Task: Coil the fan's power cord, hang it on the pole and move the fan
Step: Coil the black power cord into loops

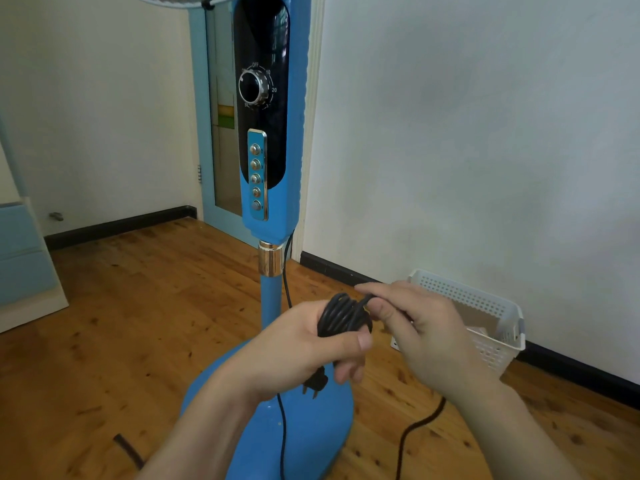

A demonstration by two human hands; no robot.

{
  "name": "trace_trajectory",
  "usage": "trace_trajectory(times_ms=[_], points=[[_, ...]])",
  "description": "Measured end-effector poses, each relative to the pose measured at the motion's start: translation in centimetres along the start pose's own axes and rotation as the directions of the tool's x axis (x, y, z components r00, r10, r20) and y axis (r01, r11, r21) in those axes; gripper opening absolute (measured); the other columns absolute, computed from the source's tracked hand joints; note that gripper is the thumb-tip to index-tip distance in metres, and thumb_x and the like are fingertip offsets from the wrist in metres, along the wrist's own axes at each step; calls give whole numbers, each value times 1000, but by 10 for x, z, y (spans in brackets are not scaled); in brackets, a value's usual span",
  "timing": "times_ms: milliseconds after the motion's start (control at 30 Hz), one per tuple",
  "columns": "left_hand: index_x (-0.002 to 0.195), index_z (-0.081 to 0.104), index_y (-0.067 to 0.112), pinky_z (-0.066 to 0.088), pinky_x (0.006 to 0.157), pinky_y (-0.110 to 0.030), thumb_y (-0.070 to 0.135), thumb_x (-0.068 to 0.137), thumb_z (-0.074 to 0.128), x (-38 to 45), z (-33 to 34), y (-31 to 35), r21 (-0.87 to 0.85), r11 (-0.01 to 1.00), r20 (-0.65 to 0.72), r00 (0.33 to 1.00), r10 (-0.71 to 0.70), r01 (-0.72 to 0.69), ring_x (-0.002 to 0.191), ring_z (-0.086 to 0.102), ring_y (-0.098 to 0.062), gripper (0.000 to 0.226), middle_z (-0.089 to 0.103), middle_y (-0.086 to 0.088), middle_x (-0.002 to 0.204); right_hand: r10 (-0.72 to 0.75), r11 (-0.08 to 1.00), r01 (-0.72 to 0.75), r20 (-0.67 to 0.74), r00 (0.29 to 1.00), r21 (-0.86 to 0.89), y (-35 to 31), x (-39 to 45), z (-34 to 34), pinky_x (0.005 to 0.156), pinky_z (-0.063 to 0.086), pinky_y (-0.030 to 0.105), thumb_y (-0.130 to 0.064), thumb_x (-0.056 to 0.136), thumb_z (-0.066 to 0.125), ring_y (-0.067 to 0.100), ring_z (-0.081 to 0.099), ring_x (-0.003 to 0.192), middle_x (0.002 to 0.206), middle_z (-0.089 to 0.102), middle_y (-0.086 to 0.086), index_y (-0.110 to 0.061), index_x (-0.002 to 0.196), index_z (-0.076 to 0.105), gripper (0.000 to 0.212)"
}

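The left hand (304,351) grips the coil (341,315) of black cord, loops bunched upright in the fist just in front of the pole (271,299), plug (317,382) dangling below the fingers. The right hand (412,323) pinches a strand at the coil's top right. Loose cord (412,427) trails down right of the base (304,427). The pole stands just behind the coil, left hand nearer, so hanging likely means carrying it forward.
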State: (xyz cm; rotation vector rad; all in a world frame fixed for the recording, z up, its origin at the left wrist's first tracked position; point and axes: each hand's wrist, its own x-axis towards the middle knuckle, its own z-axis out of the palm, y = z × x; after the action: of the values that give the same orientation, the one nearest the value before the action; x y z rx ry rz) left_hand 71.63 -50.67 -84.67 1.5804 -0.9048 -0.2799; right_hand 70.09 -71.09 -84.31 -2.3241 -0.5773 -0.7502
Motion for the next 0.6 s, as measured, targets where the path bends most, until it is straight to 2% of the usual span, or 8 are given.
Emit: trace_trajectory(times_ms=[100, 200, 300, 367, 467, 600], points=[[75, 57, 4, 49, 89, -33, 20, 102, 54, 4, 3, 0, -114, 991, -54, 996, 66, -72, 77, 65, -23, 32, 58, 1, 62, 89, 991, -92, 35, 995, 99, -2, -1, 13, 74, 52, 14, -17, 104, 50, 3, 67, 88, 98, 70, -22, -34, 133, 62, 36], [81, 60, -1, 52, 87, -35, 19, 102, 53, 9, 4, -1, -271, 951, -118, 985, 122, -150, 83, 63, -24, 30, 62, -5, 72, 121, 985, -129, 81, 989, 114, -8, -1, 18, 74, 51, 9, -18, 106, 45, -5, 66, 93, 97, 69, -29, -45, 133, 52, 39], [92, 65, 2, 53, 82, -39, 14, 100, 52, 9, 2, 2, -404, 889, -183, 971, 151, -214, 87, 59, -31, 20, 63, -14, 84, 194, 972, -210, 150, 969, 102, -16, -2, 24, 55, 50, 16, -22, 107, 40, 1, 65, 66, 80, 66, -28, -46, 127, 50, 32], [101, 69, 6, 52, 82, -38, 18, 96, 58, 10, 0, 1, -429, 872, -264, 956, 128, -235, 93, 59, -31, 16, 65, -11, 87, 242, 956, -268, 199, 950, 117, -21, -3, 27, 51, 52, 22, -24, 108, 38, 6, 62, 52, 83, 67, -23, -46, 126, 49, 30], [95, 72, 7, 54, 91, -33, 21, 92, 61, 12, -2, 0, -406, 873, -373, 921, 112, -271, 100, 65, -23, 18, 69, -7, 88, 287, 930, -338, 288, 914, 143, -29, -3, 29, 51, 54, 29, -22, 107, 37, 9, 61, 48, 86, 70, -10, -46, 119, 48, 29], [90, 75, 13, 54, 96, -37, 20, 92, 60, 16, -2, 1, -372, 874, -522, 849, 83, -314, 99, 68, -22, 17, 70, -5, 89, 297, 918, -380, 435, 850, 115, -40, -2, 26, 54, 51, 22, -27, 107, 39, 8, 67, 55, 89, 72, -13, -43, 130, 40, 29]])
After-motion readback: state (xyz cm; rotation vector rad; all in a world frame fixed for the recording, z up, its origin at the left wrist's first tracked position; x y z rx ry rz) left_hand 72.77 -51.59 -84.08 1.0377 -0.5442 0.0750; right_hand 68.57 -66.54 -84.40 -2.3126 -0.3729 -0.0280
